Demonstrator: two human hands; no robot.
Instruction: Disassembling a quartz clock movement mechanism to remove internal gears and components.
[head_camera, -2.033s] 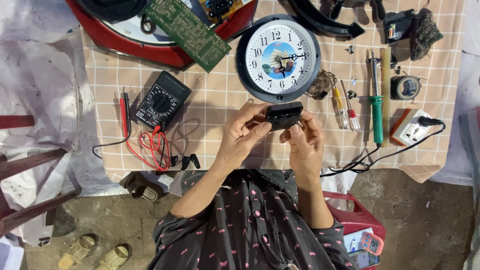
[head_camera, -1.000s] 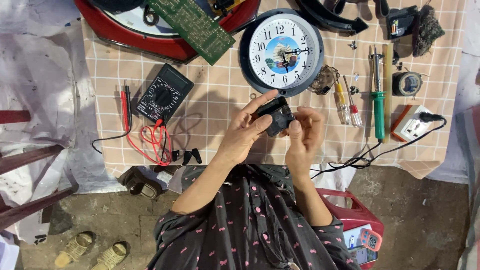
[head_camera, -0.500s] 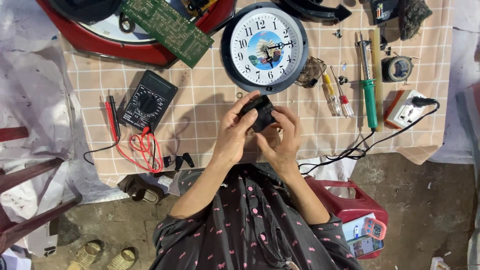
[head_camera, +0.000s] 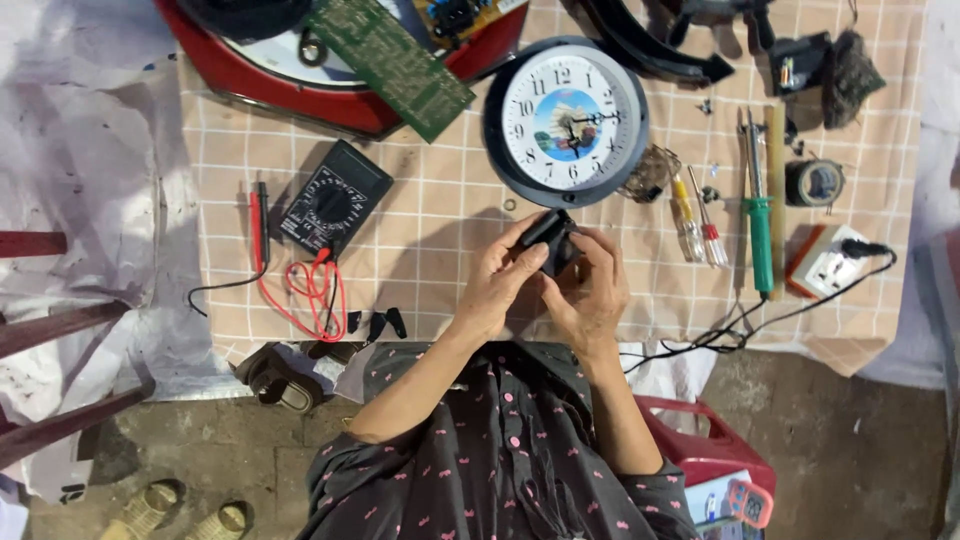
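Two hands meet at the centre of the frame over the checked cloth of the counter, and between them we see a small black box-like part. Going from left to right: at the upper left lies a red round casing that serves as a tray of sorts, holding a white inner face and a green circuit board that overhangs its rim. Below it rests a black multimeter with red and black leads coiled beside it. Our left hand pinches the black part from the left, thumb on top; our right hand cups it from below and the right, fingers curled around it. We judge the part light, rigid plastic, smooth enough to slip, best held by its flat sides rather than any thin tabs. Just above the hands lies a round wall clock, face up. Further right lie small screwdrivers, a green-handled soldering iron, a roll of tape and a white socket block with a black plug in it.
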